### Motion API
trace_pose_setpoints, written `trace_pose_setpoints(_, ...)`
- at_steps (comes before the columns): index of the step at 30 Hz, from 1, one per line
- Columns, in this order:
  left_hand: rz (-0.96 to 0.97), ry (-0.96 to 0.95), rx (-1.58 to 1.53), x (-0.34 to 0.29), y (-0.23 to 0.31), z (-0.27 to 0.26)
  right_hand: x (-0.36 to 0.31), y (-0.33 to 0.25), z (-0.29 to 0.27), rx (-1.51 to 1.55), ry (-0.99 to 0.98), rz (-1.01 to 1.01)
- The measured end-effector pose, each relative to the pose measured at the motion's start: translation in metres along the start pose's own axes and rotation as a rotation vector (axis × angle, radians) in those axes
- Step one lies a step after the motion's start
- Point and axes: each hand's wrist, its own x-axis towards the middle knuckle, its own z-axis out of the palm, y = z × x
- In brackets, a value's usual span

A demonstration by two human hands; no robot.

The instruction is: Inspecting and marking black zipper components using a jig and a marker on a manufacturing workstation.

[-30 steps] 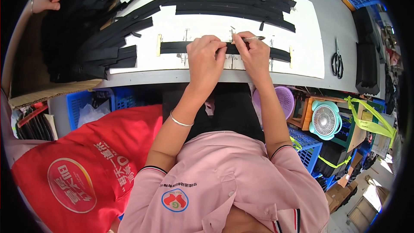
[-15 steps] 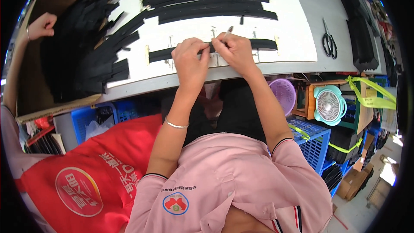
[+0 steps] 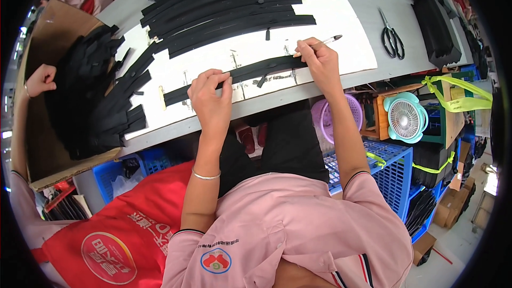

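A long black fabric strip (image 3: 256,71) lies across the marked white board (image 3: 349,34) in front of me. My left hand (image 3: 210,98) pinches the strip left of its middle, thumb and fingers closed on its edge. Near the right end of the strip is my right hand (image 3: 321,65), its fingers closed. It holds a pen (image 3: 332,39) that points up to the right, while its fingertips touch the strip. A small black tab (image 3: 262,80) sticks out below the strip between my hands. Whether the tab is joined to the strip, I cannot tell.
Several black strips (image 3: 224,13) lie in rows farther up the board. At left, a cardboard box (image 3: 66,21) holds more strips, with a co-worker's fist (image 3: 40,81) over it. Black-handled scissors (image 3: 392,41) and black stacks (image 3: 434,32) sit at right. A turquoise fan (image 3: 405,118) stands below the table edge.
My hands have drawn apart from the strip's middle, the right one moving to its right end with the pen. The small tab now shows between them. The whole view has shifted slightly.
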Motion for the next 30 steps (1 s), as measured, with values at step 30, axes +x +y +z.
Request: trace_pose_setpoints(30,0.152,-0.099,-0.136,0.012,0.053,0.076,-0.005,0.002,-0.002,-0.081,-0.091,-0.064)
